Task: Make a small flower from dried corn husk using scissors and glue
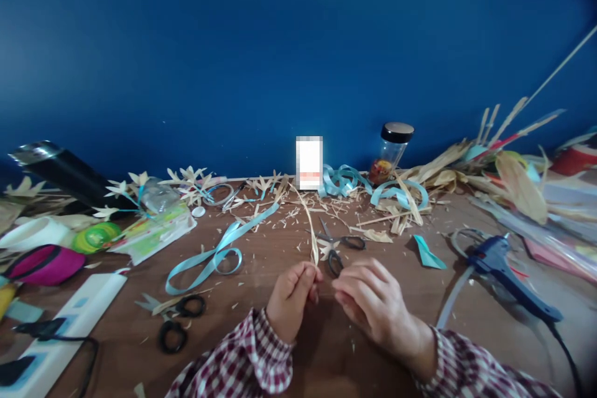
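Note:
My left hand [297, 294] pinches the lower end of a long, pale strip of dried corn husk [311, 224]. The strip rises from the fingertips and curves away toward the back of the table. Just to the right, my right hand [373, 305] is held with its fingers bent and drawn together. Whatever may be between those fingertips is hidden. Beyond the hands lie dark-handled scissors [334, 261], with a small cream husk flower [326, 250] beside them. A second pair of scissors [173, 336] rests at the left with its blades spread.
Light blue ribbon [233, 233] loops at left. A blue glue gun [513, 273] lies at right with its cord trailing. A power strip [69, 336], black bottle [65, 168], lidded jar [392, 149], husk flowers [191, 177] and husk scraps surround the work area. A blue wall stands behind.

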Motion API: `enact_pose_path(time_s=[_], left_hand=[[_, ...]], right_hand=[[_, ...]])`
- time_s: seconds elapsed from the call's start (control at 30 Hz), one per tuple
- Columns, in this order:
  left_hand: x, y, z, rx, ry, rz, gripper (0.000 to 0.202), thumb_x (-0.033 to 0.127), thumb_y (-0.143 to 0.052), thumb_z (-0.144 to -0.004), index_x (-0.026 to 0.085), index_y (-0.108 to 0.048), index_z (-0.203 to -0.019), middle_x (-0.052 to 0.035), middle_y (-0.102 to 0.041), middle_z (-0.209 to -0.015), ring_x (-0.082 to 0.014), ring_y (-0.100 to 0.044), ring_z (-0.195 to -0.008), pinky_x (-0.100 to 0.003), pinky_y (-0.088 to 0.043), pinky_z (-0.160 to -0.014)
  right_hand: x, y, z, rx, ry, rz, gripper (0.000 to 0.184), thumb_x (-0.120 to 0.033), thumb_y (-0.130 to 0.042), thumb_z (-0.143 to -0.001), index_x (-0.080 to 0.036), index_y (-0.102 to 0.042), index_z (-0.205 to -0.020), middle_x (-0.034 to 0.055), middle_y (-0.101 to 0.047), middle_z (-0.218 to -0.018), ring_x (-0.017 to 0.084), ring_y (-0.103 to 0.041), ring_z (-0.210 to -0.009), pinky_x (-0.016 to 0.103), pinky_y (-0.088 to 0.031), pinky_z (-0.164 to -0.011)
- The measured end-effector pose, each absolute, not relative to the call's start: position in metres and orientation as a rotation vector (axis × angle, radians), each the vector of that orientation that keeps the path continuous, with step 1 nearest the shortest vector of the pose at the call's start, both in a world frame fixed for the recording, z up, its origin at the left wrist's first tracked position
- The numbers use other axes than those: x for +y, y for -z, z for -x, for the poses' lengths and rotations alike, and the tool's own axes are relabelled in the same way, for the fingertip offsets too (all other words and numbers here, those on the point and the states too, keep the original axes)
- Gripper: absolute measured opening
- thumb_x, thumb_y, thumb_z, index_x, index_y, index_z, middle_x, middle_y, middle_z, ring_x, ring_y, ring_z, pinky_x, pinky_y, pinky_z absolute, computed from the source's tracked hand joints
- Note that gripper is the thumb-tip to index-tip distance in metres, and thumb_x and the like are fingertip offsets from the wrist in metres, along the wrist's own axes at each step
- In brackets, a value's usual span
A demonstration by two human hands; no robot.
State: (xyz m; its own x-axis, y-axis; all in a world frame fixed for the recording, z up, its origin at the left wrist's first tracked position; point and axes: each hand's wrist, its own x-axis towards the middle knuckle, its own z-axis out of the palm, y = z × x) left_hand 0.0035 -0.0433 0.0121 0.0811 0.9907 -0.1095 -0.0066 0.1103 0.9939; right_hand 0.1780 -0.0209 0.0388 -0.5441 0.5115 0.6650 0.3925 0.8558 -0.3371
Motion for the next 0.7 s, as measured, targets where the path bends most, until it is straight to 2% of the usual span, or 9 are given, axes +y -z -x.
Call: enact_pose_path(time_s=[0.1, 0.2, 0.27, 0.33, 0.4, 0.53, 0.7], left_hand=[[-0.046, -0.010, -0.008, 1.064, -1.025, -1.050, 0.032, 0.043, -0.040, -0.086, 0.016, -0.051, -0.073, 0.0068, -0.039, -0.048, -0.0063, -0.034, -0.040, -0.018, -0.029, -0.040], [-0.050, -0.012, -0.013, 1.109, -0.949, -1.140, 0.035, 0.043, -0.044, -0.084, 0.015, -0.051, -0.065, 0.0051, -0.043, -0.047, -0.0061, -0.038, -0.040, -0.018, -0.030, -0.041], [-0.051, -0.014, -0.015, 1.145, -0.899, -1.174, 0.036, 0.042, -0.045, -0.084, 0.014, -0.052, -0.063, 0.0040, -0.046, -0.047, -0.0057, -0.039, -0.040, -0.018, -0.031, -0.041], [-0.050, -0.015, -0.015, 1.134, -0.845, -1.138, 0.034, 0.043, -0.047, -0.082, 0.013, -0.057, -0.068, 0.0033, -0.050, -0.048, -0.0052, -0.040, -0.038, -0.017, -0.031, -0.040], [-0.047, -0.015, -0.012, 1.074, -0.783, -1.055, 0.033, 0.044, -0.052, -0.079, 0.012, -0.060, -0.075, 0.0021, -0.055, -0.050, -0.0048, -0.041, -0.036, -0.017, -0.032, -0.038], [-0.041, -0.017, -0.004, 0.998, -0.674, -0.876, 0.031, 0.042, -0.064, -0.069, 0.011, -0.065, -0.074, -0.0025, -0.064, -0.056, -0.0059, -0.050, -0.039, -0.015, -0.029, -0.033], [-0.041, -0.017, -0.005, 0.935, -0.658, -0.735, 0.027, 0.034, -0.075, -0.058, 0.010, -0.067, -0.068, -0.0078, -0.069, -0.064, -0.0115, -0.061, -0.051, -0.014, -0.024, -0.031]], right_hand=[[-0.021, -0.038, -0.170, -2.138, -0.596, 0.795, 0.023, -0.017, -0.046, -0.085, -0.017, -0.055, -0.106, 0.0078, -0.063, -0.095, 0.019, -0.055, -0.089, 0.034, -0.045, -0.080], [-0.022, -0.039, -0.166, -2.009, -0.971, 0.932, 0.027, -0.024, -0.043, -0.088, -0.018, -0.055, -0.112, 0.0091, -0.060, -0.105, 0.020, -0.055, -0.096, 0.033, -0.045, -0.083], [-0.022, -0.037, -0.164, -1.908, -1.207, 0.973, 0.027, -0.028, -0.044, -0.089, -0.019, -0.059, -0.110, 0.0070, -0.064, -0.091, 0.018, -0.059, -0.086, 0.030, -0.047, -0.076], [-0.021, -0.033, -0.163, -1.748, -1.424, 1.002, 0.030, -0.032, -0.043, -0.089, -0.018, -0.062, -0.109, 0.0025, -0.062, -0.068, 0.015, -0.059, -0.068, 0.026, -0.047, -0.064], [-0.018, -0.028, -0.162, -1.568, -1.585, 0.998, 0.031, -0.035, -0.047, -0.087, -0.016, -0.065, -0.104, -0.0007, -0.057, -0.057, 0.012, -0.055, -0.058, 0.024, -0.045, -0.058], [-0.016, -0.024, -0.162, -1.251, -1.788, 0.896, 0.025, -0.036, -0.061, -0.079, -0.014, -0.071, -0.084, 0.0033, -0.064, -0.066, 0.014, -0.058, -0.065, 0.026, -0.046, -0.063], [-0.020, -0.023, -0.162, -0.983, -2.050, 0.748, 0.018, -0.031, -0.067, -0.073, -0.014, -0.067, -0.070, 0.0035, -0.065, -0.067, 0.010, -0.053, -0.046, 0.024, -0.044, -0.045]])
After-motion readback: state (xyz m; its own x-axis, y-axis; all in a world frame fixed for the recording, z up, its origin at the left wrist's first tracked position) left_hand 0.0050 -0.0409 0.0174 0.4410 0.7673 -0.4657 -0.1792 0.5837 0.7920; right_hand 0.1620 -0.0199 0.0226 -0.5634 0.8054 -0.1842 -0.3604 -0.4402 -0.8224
